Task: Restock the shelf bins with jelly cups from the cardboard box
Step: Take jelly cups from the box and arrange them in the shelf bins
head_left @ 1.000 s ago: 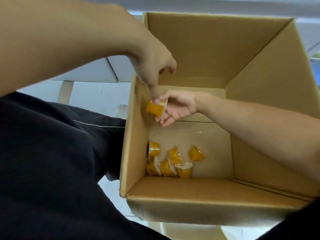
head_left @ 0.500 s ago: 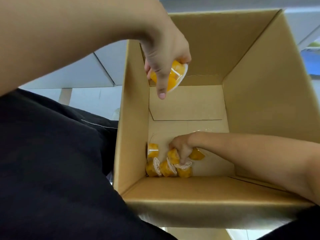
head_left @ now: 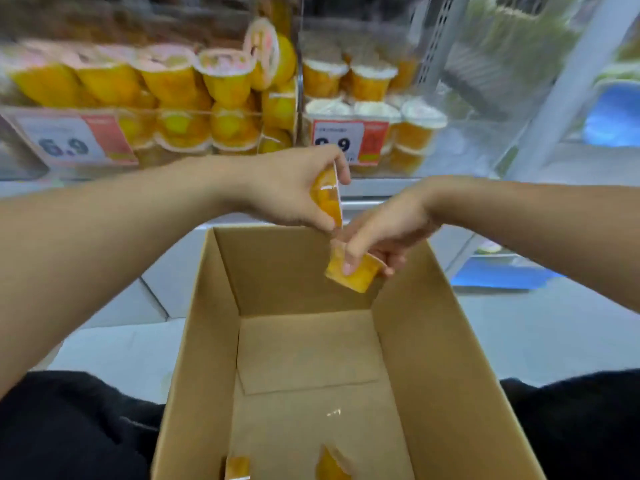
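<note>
An open cardboard box point(head_left: 214, 327) sits in front of me between my knees. My left hand point(head_left: 287, 192) grips an orange jelly cup point(head_left: 325, 197) above the box's far edge, its lid facing right. Just to its right, my right hand point(head_left: 384, 233) holds a second orange jelly cup point(head_left: 360, 275), tilted, over the box's far right corner. Two more jelly cups point(head_left: 330, 465) lie at the box's near bottom, partly cut off. Beyond the hands stands a clear shelf bin point(head_left: 464, 147) partly filled with cups.
A left bin point(head_left: 145, 133) is packed with orange cups behind a price tag point(head_left: 69, 140). Another price tag point(head_left: 349, 140) hangs on the right bin. A white shelf upright point(head_left: 568, 88) rises at the right. Pale floor surrounds the box.
My view has lifted from the box's inside to the shelf. My right hand has come up out of the box with a cup, and my left hand has moved forward with its cup.
</note>
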